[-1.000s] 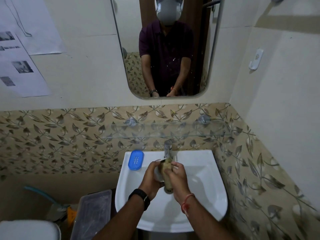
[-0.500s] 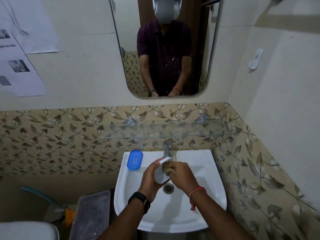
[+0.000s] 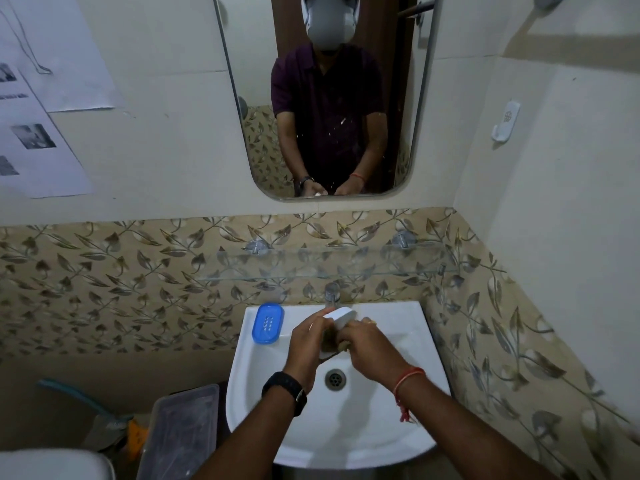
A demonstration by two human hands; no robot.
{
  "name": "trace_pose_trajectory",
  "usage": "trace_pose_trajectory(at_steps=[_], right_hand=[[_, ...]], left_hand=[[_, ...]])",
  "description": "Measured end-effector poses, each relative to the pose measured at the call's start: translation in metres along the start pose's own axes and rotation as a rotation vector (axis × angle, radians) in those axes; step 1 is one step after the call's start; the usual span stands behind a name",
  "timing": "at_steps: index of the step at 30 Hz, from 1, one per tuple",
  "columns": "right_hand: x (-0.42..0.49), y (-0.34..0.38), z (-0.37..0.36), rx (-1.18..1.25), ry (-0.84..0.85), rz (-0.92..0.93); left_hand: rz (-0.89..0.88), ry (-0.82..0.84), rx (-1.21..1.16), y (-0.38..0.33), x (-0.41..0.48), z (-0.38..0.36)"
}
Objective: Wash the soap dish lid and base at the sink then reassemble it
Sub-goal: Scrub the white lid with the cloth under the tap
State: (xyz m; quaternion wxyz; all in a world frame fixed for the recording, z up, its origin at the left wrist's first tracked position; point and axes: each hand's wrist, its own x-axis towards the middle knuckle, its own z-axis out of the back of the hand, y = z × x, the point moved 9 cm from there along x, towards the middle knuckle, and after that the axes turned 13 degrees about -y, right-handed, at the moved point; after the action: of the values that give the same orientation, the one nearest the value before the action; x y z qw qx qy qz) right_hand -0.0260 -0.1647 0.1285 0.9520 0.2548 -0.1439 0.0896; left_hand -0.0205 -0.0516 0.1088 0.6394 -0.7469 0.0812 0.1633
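I am gripping the white dish piece (image 3: 341, 316) in my left hand (image 3: 308, 341) (long axis tilted upward), right hand (image 3: 369, 348) scrubbing it with a sponge (image 3: 329, 342); blue piece (image 3: 267, 323) lying left of both hands.

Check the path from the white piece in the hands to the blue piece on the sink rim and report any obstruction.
Nothing visible blocks it. The white piece is held over the basin; the blue piece lies to its left on the sink rim, with bare rim between.

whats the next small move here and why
Probably keep rubbing the sponge in the right hand over the white soap dish piece held by the left hand; the blue piece waits on the sink rim, so reassembly seems premature.
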Motion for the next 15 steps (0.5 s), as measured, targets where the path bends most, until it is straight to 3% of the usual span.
trace_pose_trajectory(at_steps=[4,10,13,15], right_hand=[[-0.010,0.023,-0.004,0.334,0.089,-0.095],[-0.001,-0.001,0.002,-0.116,-0.014,-0.005],[-0.005,-0.011,0.000,-0.093,0.009,-0.115],[-0.012,-0.003,-0.006,0.119,0.104,-0.215]], left_hand=[[0.016,-0.044,-0.049,0.003,-0.003,0.001],[0.033,-0.057,-0.087,0.005,-0.002,-0.002],[-0.016,-0.023,-0.005,0.003,0.000,-0.006],[-0.016,-0.016,0.022,0.006,-0.002,-0.007]])
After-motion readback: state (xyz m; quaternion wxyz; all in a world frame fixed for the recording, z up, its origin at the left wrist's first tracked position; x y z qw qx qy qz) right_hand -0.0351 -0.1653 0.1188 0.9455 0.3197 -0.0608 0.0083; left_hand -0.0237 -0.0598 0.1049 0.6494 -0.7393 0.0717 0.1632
